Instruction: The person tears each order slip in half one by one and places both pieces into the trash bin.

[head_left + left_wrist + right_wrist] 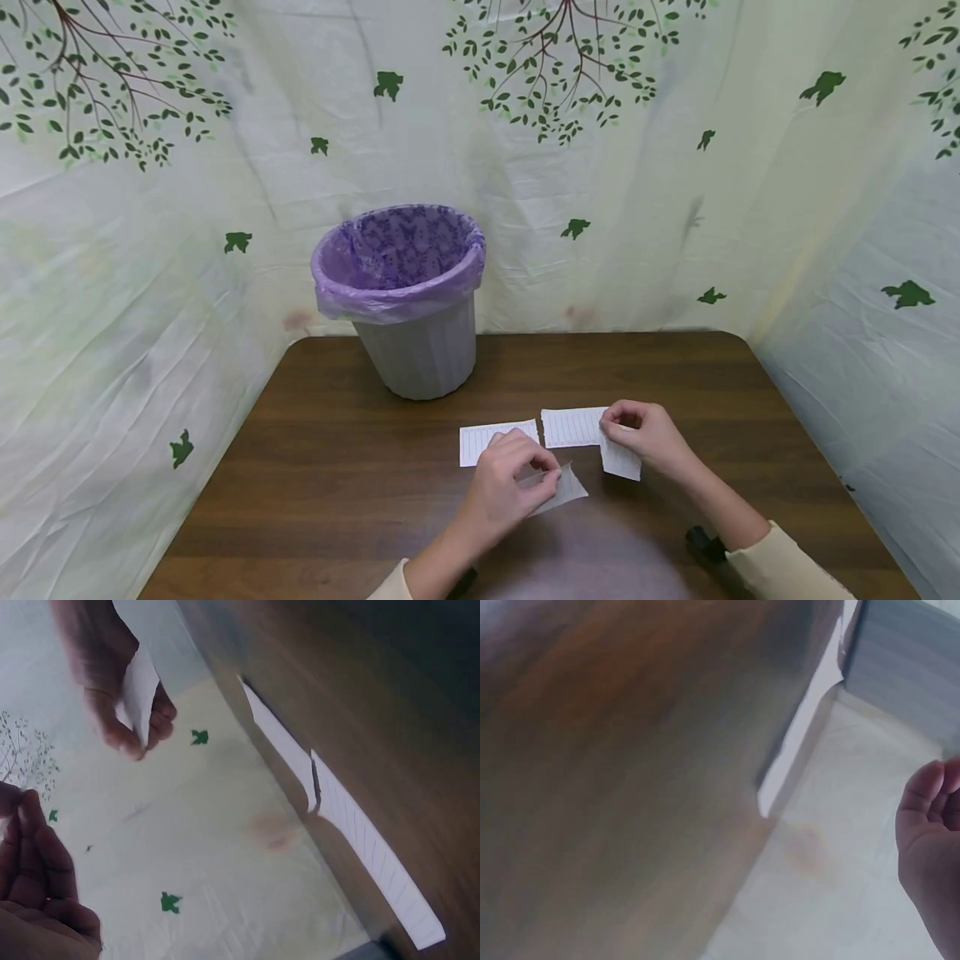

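My left hand (513,479) pinches a torn piece of paper (566,492) between thumb and fingers, above the table. To its right, my right hand (648,433) pinches another small piece of paper (621,460), which hangs down from the fingertips. Behind the hands, two ruled paper pieces lie on the table: a left piece (480,442), partly covered by the left hand, and a right piece (572,427). Their torn edges face each other across a narrow gap. In the left wrist view, the right hand (112,682) holds its white piece up, and the two lying pieces show beyond.
A grey wastebasket (420,354) with a purple bag liner (401,300) over its rim stands at the back left of the brown wooden table (337,483). Behind the table hangs a pale cloth (517,217) printed with branches and green leaves or birds.
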Tool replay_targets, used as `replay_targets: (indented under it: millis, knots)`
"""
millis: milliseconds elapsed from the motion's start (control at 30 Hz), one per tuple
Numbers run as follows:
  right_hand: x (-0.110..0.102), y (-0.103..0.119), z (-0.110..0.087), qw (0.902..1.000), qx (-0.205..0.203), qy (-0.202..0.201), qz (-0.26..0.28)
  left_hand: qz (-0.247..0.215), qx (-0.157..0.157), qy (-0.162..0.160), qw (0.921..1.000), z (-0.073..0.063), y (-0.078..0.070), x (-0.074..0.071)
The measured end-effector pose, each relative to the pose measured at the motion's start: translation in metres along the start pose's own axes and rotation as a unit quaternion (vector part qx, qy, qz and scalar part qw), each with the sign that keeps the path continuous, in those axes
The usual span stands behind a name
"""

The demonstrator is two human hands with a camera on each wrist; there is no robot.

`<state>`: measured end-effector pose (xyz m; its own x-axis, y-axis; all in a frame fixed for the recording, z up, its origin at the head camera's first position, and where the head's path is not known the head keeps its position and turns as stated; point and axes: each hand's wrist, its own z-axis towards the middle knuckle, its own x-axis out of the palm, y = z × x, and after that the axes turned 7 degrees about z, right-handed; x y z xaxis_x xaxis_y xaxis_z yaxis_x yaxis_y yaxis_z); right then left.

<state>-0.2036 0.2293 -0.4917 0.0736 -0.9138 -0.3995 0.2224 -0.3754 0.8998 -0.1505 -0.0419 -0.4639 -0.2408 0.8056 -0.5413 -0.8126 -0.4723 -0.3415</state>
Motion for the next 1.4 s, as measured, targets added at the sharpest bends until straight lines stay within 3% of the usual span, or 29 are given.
replay_targets:
  millis: [133, 267, 400, 567, 800, 1067, 1233, 1400]
  knots:
    - [0.004, 0.013, 0.004, 0.9988, -0.039, -0.005, -0.031, 0.032, -0.042, 0.005, 0.9986, 0.006, 0.01, -0.007]
    - [0.006, 0.028, 0.012, 0.996, -0.076, -0.011, -0.046, 0.06, -0.054, -0.007, 0.9967, 0.017, 0.023, -0.02]
    - [0.009, 0.047, 0.028, 0.9943, -0.102, -0.012, -0.027, 0.085, -0.059, -0.027, 0.9942, 0.034, 0.035, -0.04]
    - [0.014, 0.079, 0.057, 0.991, -0.134, -0.011, -0.004, 0.118, -0.061, -0.057, 0.9895, 0.064, 0.046, -0.074]
    - [0.031, 0.137, 0.106, 0.9858, -0.167, 0.001, 0.018, 0.12, -0.077, -0.112, 0.9834, 0.107, 0.062, -0.122]
    - [0.05, 0.207, 0.16, 0.9808, -0.177, -0.006, 0.082, 0.153, -0.096, -0.15, 0.9719, 0.158, 0.083, -0.164]
    - [0.062, 0.239, 0.183, 0.9721, -0.2, -0.03, 0.118, 0.158, -0.14, -0.17, 0.9626, 0.176, 0.096, -0.181]
    - [0.075, 0.256, 0.201, 0.9652, -0.221, -0.06, 0.127, 0.161, -0.173, -0.175, 0.9557, 0.188, 0.106, -0.186]
